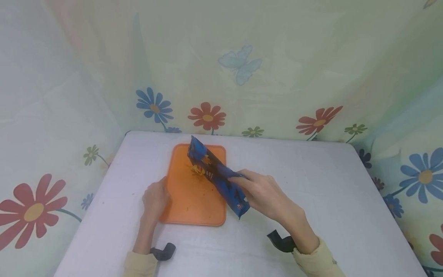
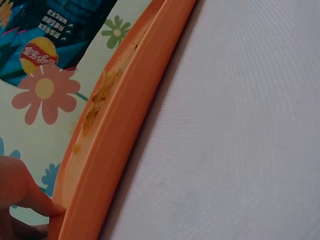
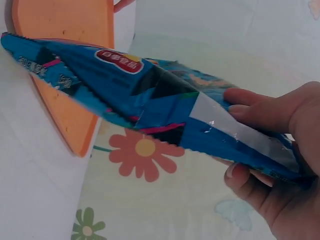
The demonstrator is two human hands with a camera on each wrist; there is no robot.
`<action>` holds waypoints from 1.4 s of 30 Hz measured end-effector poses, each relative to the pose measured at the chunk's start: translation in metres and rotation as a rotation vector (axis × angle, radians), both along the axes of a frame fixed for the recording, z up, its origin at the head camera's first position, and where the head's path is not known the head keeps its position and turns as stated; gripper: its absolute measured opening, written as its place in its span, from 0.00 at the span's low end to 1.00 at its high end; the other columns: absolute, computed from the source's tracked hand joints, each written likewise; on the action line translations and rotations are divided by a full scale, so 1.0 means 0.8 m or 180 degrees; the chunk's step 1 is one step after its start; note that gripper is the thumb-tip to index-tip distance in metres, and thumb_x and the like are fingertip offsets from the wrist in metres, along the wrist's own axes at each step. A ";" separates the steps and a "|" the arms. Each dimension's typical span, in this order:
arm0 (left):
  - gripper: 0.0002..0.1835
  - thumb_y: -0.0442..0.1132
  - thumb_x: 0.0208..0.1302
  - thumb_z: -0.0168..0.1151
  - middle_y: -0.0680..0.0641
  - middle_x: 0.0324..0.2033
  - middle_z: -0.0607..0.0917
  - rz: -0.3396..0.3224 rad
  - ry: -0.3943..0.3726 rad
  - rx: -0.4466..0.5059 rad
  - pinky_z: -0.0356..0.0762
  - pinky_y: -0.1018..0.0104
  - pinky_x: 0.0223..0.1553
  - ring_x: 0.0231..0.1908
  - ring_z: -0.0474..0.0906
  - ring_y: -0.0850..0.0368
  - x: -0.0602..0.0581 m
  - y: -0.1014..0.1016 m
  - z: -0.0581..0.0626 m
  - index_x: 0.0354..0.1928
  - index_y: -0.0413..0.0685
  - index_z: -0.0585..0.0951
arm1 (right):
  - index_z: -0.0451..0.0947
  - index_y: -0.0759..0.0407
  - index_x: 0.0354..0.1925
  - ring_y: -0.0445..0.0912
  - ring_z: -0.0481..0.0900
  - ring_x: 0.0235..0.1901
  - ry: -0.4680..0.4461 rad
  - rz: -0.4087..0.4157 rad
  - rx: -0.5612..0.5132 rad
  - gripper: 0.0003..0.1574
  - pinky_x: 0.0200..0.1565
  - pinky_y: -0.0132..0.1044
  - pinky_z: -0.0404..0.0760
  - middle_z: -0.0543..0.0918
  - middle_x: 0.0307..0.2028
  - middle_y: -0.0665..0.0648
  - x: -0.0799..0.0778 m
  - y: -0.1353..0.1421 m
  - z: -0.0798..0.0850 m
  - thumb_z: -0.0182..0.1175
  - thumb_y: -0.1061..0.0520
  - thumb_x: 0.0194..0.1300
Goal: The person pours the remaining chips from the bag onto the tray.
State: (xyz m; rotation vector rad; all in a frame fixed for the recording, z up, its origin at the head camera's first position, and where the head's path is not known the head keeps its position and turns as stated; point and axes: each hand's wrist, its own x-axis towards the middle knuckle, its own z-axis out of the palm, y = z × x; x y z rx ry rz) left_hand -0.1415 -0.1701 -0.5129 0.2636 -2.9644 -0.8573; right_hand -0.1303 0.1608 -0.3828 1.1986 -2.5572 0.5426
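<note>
The right hand (image 1: 266, 194), fingers curled, grips a blue Lay's chip bag (image 1: 219, 173), its long axis slanting far-left to near-right over an orange tray (image 1: 194, 207); the left hand (image 1: 155, 196), farther from the bag, pinches the tray's left rim.

Pale hangings (image 1: 294, 46), red flowers (image 1: 207, 117), blue butterfly (image 1: 238, 63), white-topped table (image 1: 328, 192)

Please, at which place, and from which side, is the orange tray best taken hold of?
Probably by the near rim of the orange tray, coming from the near side. That edge is uncovered, and the left wrist view shows a raised wall that could be pinched. The blue bag crosses the right edge in the head view.
</note>
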 end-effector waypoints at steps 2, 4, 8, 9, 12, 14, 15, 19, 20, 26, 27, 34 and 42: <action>0.27 0.24 0.65 0.53 0.43 0.23 0.79 0.0002 -0.0001 0.0023 0.64 0.66 0.19 0.18 0.66 0.56 0.000 0.000 0.001 0.67 0.32 0.75 | 0.87 0.59 0.51 0.43 0.85 0.34 0.0073 0.0004 -0.0024 0.24 0.30 0.29 0.82 0.87 0.44 0.56 -0.001 0.000 0.000 0.71 0.72 0.56; 0.27 0.24 0.65 0.53 0.44 0.22 0.78 0.0010 -0.0012 0.0042 0.64 0.66 0.19 0.17 0.66 0.56 0.000 0.000 0.002 0.67 0.32 0.75 | 0.87 0.59 0.51 0.42 0.85 0.33 0.0086 0.0020 -0.0035 0.24 0.30 0.28 0.82 0.87 0.44 0.56 -0.001 0.000 0.000 0.71 0.72 0.56; 0.27 0.25 0.66 0.52 0.44 0.21 0.77 0.0023 -0.0051 0.0069 0.64 0.66 0.19 0.17 0.65 0.56 -0.001 0.000 0.002 0.68 0.32 0.74 | 0.86 0.59 0.52 0.41 0.84 0.31 0.0095 0.0051 -0.0069 0.25 0.30 0.28 0.81 0.87 0.44 0.56 -0.001 0.000 0.001 0.71 0.73 0.56; 0.27 0.25 0.66 0.52 0.44 0.22 0.77 0.0025 -0.0062 0.0073 0.64 0.66 0.19 0.17 0.65 0.56 -0.002 0.000 0.002 0.68 0.32 0.74 | 0.86 0.59 0.51 0.41 0.84 0.31 0.0108 0.0056 -0.0076 0.25 0.30 0.28 0.81 0.87 0.43 0.56 -0.001 0.000 0.001 0.71 0.73 0.56; 0.27 0.26 0.67 0.52 0.43 0.24 0.79 0.0019 -0.0100 0.0089 0.65 0.66 0.20 0.18 0.67 0.56 -0.004 -0.001 0.002 0.69 0.33 0.74 | 0.86 0.59 0.51 0.41 0.83 0.31 0.0148 0.0044 -0.0075 0.24 0.29 0.27 0.81 0.87 0.43 0.56 -0.001 0.000 0.001 0.70 0.73 0.56; 0.27 0.26 0.67 0.52 0.43 0.24 0.80 0.0007 -0.0106 0.0098 0.65 0.65 0.21 0.18 0.67 0.56 -0.004 -0.001 0.001 0.69 0.33 0.74 | 0.87 0.60 0.51 0.41 0.83 0.31 0.0142 0.0042 -0.0061 0.24 0.29 0.27 0.80 0.87 0.43 0.56 -0.001 0.000 0.001 0.71 0.72 0.56; 0.27 0.26 0.67 0.52 0.43 0.25 0.80 0.0001 -0.0105 0.0093 0.65 0.65 0.21 0.18 0.68 0.56 -0.005 -0.001 0.001 0.68 0.33 0.74 | 0.87 0.59 0.51 0.41 0.84 0.31 0.0140 0.0039 -0.0054 0.24 0.29 0.26 0.80 0.87 0.43 0.56 -0.001 0.000 0.001 0.71 0.72 0.56; 0.27 0.26 0.67 0.51 0.44 0.22 0.78 -0.0023 -0.0094 0.0092 0.64 0.66 0.19 0.17 0.66 0.56 -0.005 -0.002 0.001 0.69 0.33 0.73 | 0.86 0.59 0.51 0.41 0.82 0.29 0.0124 0.0028 -0.0056 0.24 0.28 0.25 0.79 0.87 0.42 0.56 0.001 0.000 0.000 0.71 0.72 0.55; 0.27 0.26 0.67 0.51 0.44 0.22 0.78 -0.0023 -0.0090 0.0095 0.64 0.66 0.19 0.17 0.66 0.56 -0.005 -0.002 0.001 0.69 0.33 0.73 | 0.86 0.59 0.51 0.41 0.82 0.29 0.0131 0.0027 -0.0062 0.24 0.28 0.25 0.79 0.87 0.43 0.56 0.001 0.000 0.000 0.71 0.72 0.55; 0.27 0.25 0.66 0.52 0.45 0.21 0.77 -0.0006 -0.0049 0.0054 0.63 0.66 0.19 0.17 0.65 0.57 -0.003 -0.003 0.000 0.68 0.33 0.75 | 0.86 0.59 0.51 0.41 0.83 0.31 0.0087 -0.0007 -0.0060 0.24 0.30 0.26 0.81 0.87 0.44 0.56 0.002 0.000 -0.002 0.71 0.72 0.56; 0.27 0.25 0.66 0.52 0.45 0.21 0.76 -0.0004 -0.0047 0.0045 0.63 0.66 0.19 0.17 0.64 0.57 -0.003 -0.003 0.000 0.68 0.33 0.75 | 0.86 0.59 0.52 0.42 0.83 0.31 0.0071 -0.0018 -0.0052 0.24 0.30 0.26 0.81 0.87 0.44 0.56 0.003 0.000 -0.003 0.71 0.72 0.56; 0.27 0.26 0.66 0.51 0.45 0.20 0.75 0.0004 -0.0077 0.0039 0.62 0.65 0.19 0.17 0.63 0.57 -0.003 -0.003 -0.001 0.68 0.34 0.74 | 0.86 0.58 0.52 0.41 0.83 0.31 0.0034 -0.0062 -0.0001 0.23 0.30 0.26 0.81 0.87 0.43 0.56 0.004 -0.001 -0.003 0.71 0.70 0.57; 0.26 0.27 0.67 0.52 0.44 0.22 0.76 0.0027 -0.0079 0.0001 0.63 0.65 0.20 0.17 0.64 0.56 -0.003 -0.003 -0.003 0.68 0.34 0.75 | 0.86 0.59 0.51 0.41 0.83 0.29 0.0161 -0.0026 -0.0083 0.23 0.29 0.26 0.80 0.87 0.42 0.56 0.006 0.000 -0.003 0.71 0.71 0.57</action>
